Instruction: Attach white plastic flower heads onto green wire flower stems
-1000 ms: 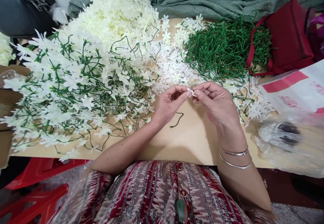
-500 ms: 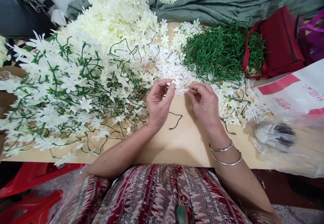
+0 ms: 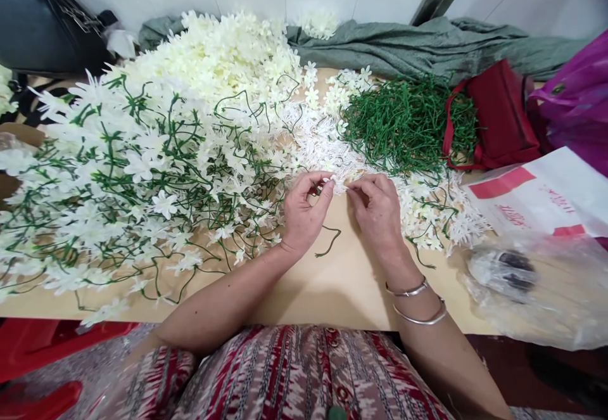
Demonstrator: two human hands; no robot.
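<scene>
My left hand (image 3: 306,214) is pinched on a small white artificial flower (image 3: 331,182), mostly covered by the thumb and finger. Close by on the right, my right hand (image 3: 377,211) has thumb and forefinger pressed together at the flower's side; what lies between these fingertips is too small to make out. A loose green stem (image 3: 329,242) lies on the table below my hands. Just beyond my fingers spreads a heap of thin white flower pieces (image 3: 320,138). Assembled white flowers with green stems (image 3: 164,204) are piled to the left of my left hand.
Cream blossoms (image 3: 237,52) are heaped at the back, with green stems (image 3: 403,125) to their right. A dark red bag (image 3: 501,116), a purple bag (image 3: 579,97), a white paper bag (image 3: 536,201) and clear plastic (image 3: 560,287) stand or lie on the right of the table (image 3: 327,287).
My view has tilted up, so more wall shows. My right hand has come closer to my left hand and the flower it holds.
</scene>
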